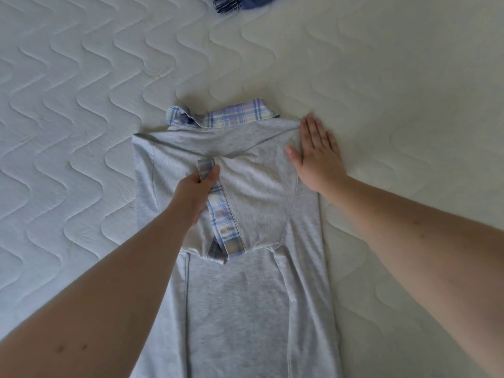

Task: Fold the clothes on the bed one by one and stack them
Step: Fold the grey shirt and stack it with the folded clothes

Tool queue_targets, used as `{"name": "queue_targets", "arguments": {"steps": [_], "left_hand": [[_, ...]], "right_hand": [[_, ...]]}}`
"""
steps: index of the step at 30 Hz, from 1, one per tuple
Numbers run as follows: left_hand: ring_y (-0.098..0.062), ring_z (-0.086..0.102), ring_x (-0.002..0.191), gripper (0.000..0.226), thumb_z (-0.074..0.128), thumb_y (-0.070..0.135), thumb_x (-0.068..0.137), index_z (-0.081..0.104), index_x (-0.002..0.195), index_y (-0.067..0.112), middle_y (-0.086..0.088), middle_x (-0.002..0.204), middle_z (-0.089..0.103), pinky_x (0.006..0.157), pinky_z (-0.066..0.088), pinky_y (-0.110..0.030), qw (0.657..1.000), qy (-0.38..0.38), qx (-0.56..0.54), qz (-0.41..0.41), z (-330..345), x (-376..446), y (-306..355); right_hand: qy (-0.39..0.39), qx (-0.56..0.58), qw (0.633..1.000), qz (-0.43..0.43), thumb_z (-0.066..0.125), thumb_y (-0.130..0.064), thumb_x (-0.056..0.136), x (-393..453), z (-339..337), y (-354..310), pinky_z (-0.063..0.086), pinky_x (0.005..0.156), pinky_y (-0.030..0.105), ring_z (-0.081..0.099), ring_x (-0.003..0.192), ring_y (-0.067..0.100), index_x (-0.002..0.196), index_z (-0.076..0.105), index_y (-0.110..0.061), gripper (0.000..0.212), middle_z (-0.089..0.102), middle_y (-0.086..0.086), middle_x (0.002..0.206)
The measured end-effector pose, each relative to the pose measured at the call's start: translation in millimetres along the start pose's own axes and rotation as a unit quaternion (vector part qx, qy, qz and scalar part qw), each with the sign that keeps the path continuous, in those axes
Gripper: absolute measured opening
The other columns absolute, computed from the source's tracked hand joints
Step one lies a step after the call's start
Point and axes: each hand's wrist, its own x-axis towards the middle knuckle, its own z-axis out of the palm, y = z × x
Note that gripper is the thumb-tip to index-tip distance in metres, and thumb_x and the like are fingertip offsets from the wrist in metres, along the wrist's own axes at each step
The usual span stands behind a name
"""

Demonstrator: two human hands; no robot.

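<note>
The grey shirt (245, 296) lay flat on the bed (81, 105), lengthwise in front of me, with its checked collar (231, 117) at the far end and its lower part running out of view at the near edge. Both side panels were folded in over the middle, so the garment formed a narrow strip. A sleeve with a checked cuff band (222, 222) lay folded across the upper centre of the shirt, the band running from near the collar fold toward me.

My left hand (195, 192) rested on the upper middle of the shirt. Its thumb and fingers (212, 174) were curled together and pinched the far end of the checked band. The remaining fingers were hidden under the hand, so I could not tell how they lay.

My right hand (316, 154) lay flat at the right shoulder of the shirt. Its fingers were straight and close together, pointing away from me, and the thumb was spread to the left onto the grey cloth. The palm pressed the folded right edge, partly on the shirt and partly on the bed.

The bed had a white quilted cover with a wavy stitched pattern. At the far edge of the view, well apart from the shirt, lay a stack of blue clothes (234, 4), only partly visible.
</note>
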Motion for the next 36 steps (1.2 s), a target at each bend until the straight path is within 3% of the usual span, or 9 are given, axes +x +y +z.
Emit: {"name": "queue_targets", "arguments": {"steps": [4, 7, 10, 13, 20, 23, 27, 33, 36], "left_hand": [[-0.026, 0.071, 0.08, 0.041, 0.075, 0.052, 0.08, 0.074, 0.095, 0.014, -0.012, 0.097, 0.076, 0.081, 0.058, -0.042, 1.0, 0.004, -0.002, -0.005, 0.3, 1.1, -1.5], [-0.021, 0.065, 0.064, 0.043, 0.075, 0.054, 0.079, 0.073, 0.093, 0.013, -0.012, 0.088, 0.072, 0.067, 0.055, -0.037, 1.0, 0.002, 0.005, -0.006, -0.5, -1.6, 0.7], [-0.023, 0.068, 0.071, 0.043, 0.074, 0.052, 0.081, 0.072, 0.094, 0.011, -0.016, 0.089, 0.074, 0.07, 0.06, -0.04, 1.0, 0.001, 0.006, -0.001, -0.9, -4.7, 3.2], [-0.005, 0.054, 0.04, 0.038, 0.071, 0.05, 0.084, 0.069, 0.084, 0.012, 0.003, 0.055, 0.064, 0.039, 0.043, -0.018, 1.0, 0.008, 0.016, 0.014, 0.8, -9.5, 4.7], [-0.004, 0.049, 0.034, 0.046, 0.07, 0.063, 0.078, 0.068, 0.075, 0.017, 0.01, 0.046, 0.056, 0.038, 0.037, -0.017, 0.994, 0.051, 0.084, 0.043, 3.2, -10.0, 3.9], [-0.005, 0.059, 0.042, 0.047, 0.072, 0.065, 0.075, 0.072, 0.088, 0.02, 0.01, 0.055, 0.065, 0.043, 0.044, -0.018, 0.998, 0.036, 0.047, 0.025, 4.8, -18.0, 8.3], [-0.018, 0.073, 0.095, 0.042, 0.071, 0.047, 0.086, 0.066, 0.116, 0.018, -0.001, 0.104, 0.076, 0.081, 0.057, -0.031, 0.998, -0.057, -0.028, 0.012, 0.6, -33.0, 6.4], [-0.021, 0.075, 0.081, 0.03, 0.079, 0.026, 0.082, 0.063, 0.107, 0.02, -0.002, 0.089, 0.077, 0.07, 0.061, -0.04, 0.983, -0.107, 0.147, 0.004, 5.6, -86.3, -26.2], [-0.029, 0.071, 0.073, 0.017, 0.073, 0.01, 0.086, 0.061, 0.097, 0.014, -0.015, 0.082, 0.072, 0.069, 0.061, -0.047, 0.98, -0.024, 0.193, 0.045, 13.4, -103.3, -43.7]], "right_hand": [[-0.002, -0.009, 1.0, -0.003, 0.011, -0.057, 0.099, 0.1, 1.6, 1.7, -0.005, 0.121, 0.034, -0.007, 0.15, 0.012, 0.155, -0.006, -0.013, 0.073, -0.008, 0.002, 0.164], [0.025, -0.026, 0.999, 0.021, 0.013, -0.056, 0.1, -9.2, -5.5, -6.7, -0.006, 0.121, 0.035, -0.007, 0.15, 0.014, 0.155, -0.002, -0.012, 0.072, -0.006, 0.002, 0.164], [0.079, -0.014, 0.997, 0.016, 0.015, -0.053, 0.101, -46.7, -10.5, -31.0, -0.005, 0.121, 0.035, -0.002, 0.151, 0.017, 0.155, 0.006, -0.01, 0.07, 0.0, 0.004, 0.164], [0.09, 0.025, 0.995, -0.024, 0.015, -0.051, 0.101, -104.6, -6.5, -58.1, 0.004, 0.122, 0.037, 0.005, 0.151, 0.018, 0.156, 0.011, -0.012, 0.067, 0.005, 0.003, 0.163], [0.044, 0.007, 0.998, -0.047, 0.026, -0.048, 0.101, -207.5, 41.3, -68.4, 0.022, 0.118, 0.043, 0.017, 0.149, 0.019, 0.153, 0.024, -0.01, 0.064, 0.019, 0.005, 0.161], [0.032, -0.022, 0.998, -0.059, 0.036, -0.046, 0.102, -219.7, 54.4, -59.4, 0.027, 0.116, 0.045, 0.015, 0.15, 0.021, 0.152, 0.025, -0.007, 0.064, 0.018, 0.008, 0.161], [0.047, 0.001, 0.997, -0.057, 0.04, -0.044, 0.101, -221.1, 55.6, -58.9, 0.021, 0.119, 0.044, 0.012, 0.15, 0.019, 0.153, 0.023, -0.008, 0.065, 0.017, 0.008, 0.162], [0.064, 0.02, 0.998, -0.017, 0.051, -0.035, 0.096, -285.9, 63.9, -61.4, 0.023, 0.119, 0.042, 0.021, 0.148, 0.018, 0.152, 0.026, -0.007, 0.067, 0.023, 0.008, 0.16], [0.068, 0.019, 0.998, -0.001, 0.05, -0.034, 0.095, -308.9, 64.7, -70.0, 0.023, 0.118, 0.041, 0.021, 0.148, 0.018, 0.152, 0.026, -0.007, 0.068, 0.021, 0.008, 0.16]]}}
